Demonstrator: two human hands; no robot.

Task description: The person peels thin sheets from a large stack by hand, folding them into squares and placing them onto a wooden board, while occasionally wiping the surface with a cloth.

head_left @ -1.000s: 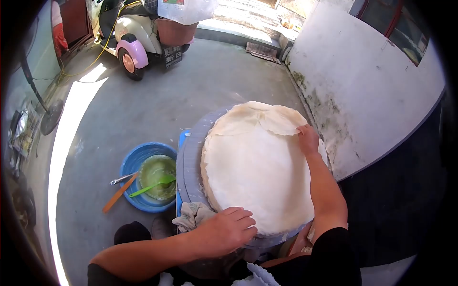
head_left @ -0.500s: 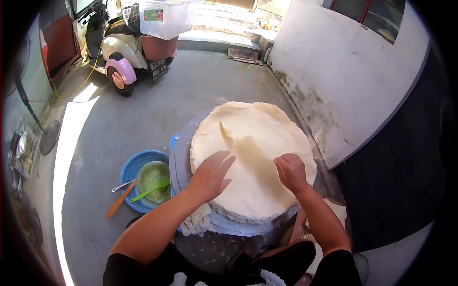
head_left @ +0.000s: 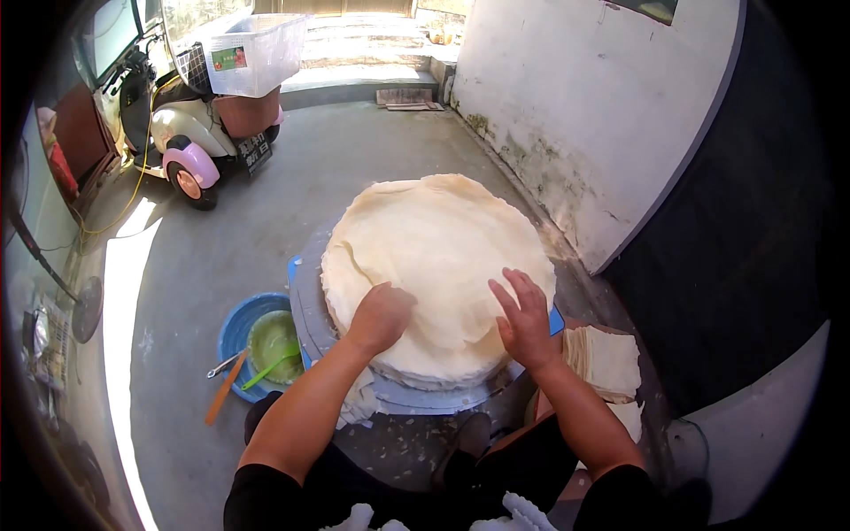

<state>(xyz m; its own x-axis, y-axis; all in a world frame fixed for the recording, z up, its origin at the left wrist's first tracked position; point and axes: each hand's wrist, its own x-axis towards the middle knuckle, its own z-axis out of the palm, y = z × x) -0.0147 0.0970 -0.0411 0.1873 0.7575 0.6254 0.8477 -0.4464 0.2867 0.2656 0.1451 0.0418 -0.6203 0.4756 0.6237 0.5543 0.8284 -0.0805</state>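
A thick round stack of pale, thin dough-like sheets (head_left: 443, 230) lies in front of me on a grey round board (head_left: 312, 305). My left hand (head_left: 383, 317) is at the left front of the top sheet, its fingers curled together; what they pinch, if anything, is hidden. A raised fold in the sheet runs just beyond it. At the right side of the stack, my right hand (head_left: 522, 320) has its fingers spread over the surface and holds nothing.
On the floor at left, a blue basin (head_left: 236, 329) contains a bowl of greenish liquid, a green spatula (head_left: 266, 372) and other utensils. Cut sheets (head_left: 606, 361) are piled at right. A three-wheeled scooter (head_left: 190, 133) stands behind, and a white wall (head_left: 584, 106) borders the right.
My left hand has closed, while the right hand's fingers have spread. The sheet's fold has shifted and widened at the left. The whole view has moved slightly.
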